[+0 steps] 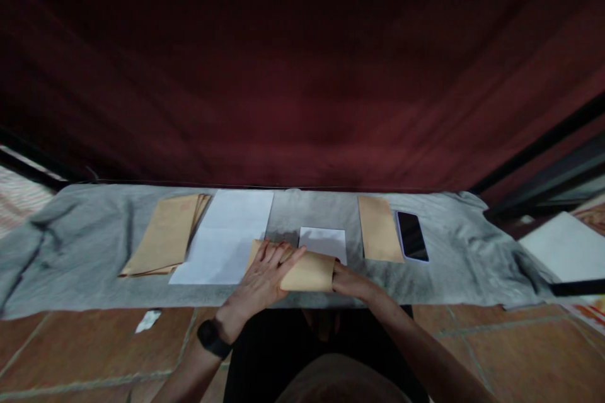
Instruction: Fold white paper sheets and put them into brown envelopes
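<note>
A smooth tan paper envelope, bowed open at its R end (309,274), is held near the front edge of a wrinkled grey cloth-draped bench (316,206); its top is pressed by the L hand (265,276), fingers spread; the R hand (348,279) is tucked into the open end, fingers hidden, grip can't be told; a creased white rect. paper sheet (231,233) is overlapped at L.

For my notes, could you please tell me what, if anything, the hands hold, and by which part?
A brown envelope: left hand spread over its left part; right hand inside its open right end, grip hidden.
</note>
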A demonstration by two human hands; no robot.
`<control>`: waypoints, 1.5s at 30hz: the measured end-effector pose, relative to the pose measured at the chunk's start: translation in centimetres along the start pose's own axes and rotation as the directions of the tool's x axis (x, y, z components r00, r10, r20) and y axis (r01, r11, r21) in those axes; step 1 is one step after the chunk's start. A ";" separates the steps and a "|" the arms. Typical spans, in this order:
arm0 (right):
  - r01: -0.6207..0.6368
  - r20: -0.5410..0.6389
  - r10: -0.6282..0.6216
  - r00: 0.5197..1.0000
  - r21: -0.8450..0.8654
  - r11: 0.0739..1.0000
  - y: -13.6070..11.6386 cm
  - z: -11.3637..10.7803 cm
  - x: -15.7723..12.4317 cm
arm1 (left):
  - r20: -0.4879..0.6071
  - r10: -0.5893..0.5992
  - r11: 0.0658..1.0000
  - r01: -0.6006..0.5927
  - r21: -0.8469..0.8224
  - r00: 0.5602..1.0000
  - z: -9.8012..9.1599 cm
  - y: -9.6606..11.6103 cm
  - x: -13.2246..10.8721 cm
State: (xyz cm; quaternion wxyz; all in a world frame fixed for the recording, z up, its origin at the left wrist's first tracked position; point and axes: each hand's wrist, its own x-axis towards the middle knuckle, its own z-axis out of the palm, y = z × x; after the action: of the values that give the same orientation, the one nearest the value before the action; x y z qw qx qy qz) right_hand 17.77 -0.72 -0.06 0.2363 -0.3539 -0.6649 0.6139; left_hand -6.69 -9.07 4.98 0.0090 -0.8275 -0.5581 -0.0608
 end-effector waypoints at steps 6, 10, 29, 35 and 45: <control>-0.050 -0.327 0.004 0.945 -0.133 0.990 1.6 -2.8 0.4 | -0.156 -0.198 0.977 0.208 0.052 0.968 0.4 -2.6 -2.2; -0.204 -0.493 -0.002 0.870 -0.364 0.909 2.9 -2.9 0.8 | -0.216 -0.302 0.946 0.320 0.054 0.929 1.6 -3.8 -3.8; -0.116 -0.571 -0.064 0.818 -0.272 0.955 1.8 -2.9 1.4 | -0.134 -0.436 0.895 0.445 0.042 0.890 2.8 -3.4 -6.2; 0.143 -0.495 -0.124 0.860 0.001 0.990 -0.6 -2.8 0.6 | -0.150 -0.443 0.893 0.450 0.015 0.884 2.6 -3.2 -6.1; 0.100 -0.455 -0.191 0.870 -0.217 0.971 -1.6 -3.1 0.9 | -0.251 -0.430 0.888 0.456 0.052 0.867 2.9 -2.8 -5.6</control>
State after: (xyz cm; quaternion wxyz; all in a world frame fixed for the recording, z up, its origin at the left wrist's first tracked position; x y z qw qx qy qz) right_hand 19.23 1.94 1.80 0.4028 -0.4618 -0.6666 0.4245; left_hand -11.07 -12.99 1.36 0.1057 -0.6624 -0.7307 -0.1269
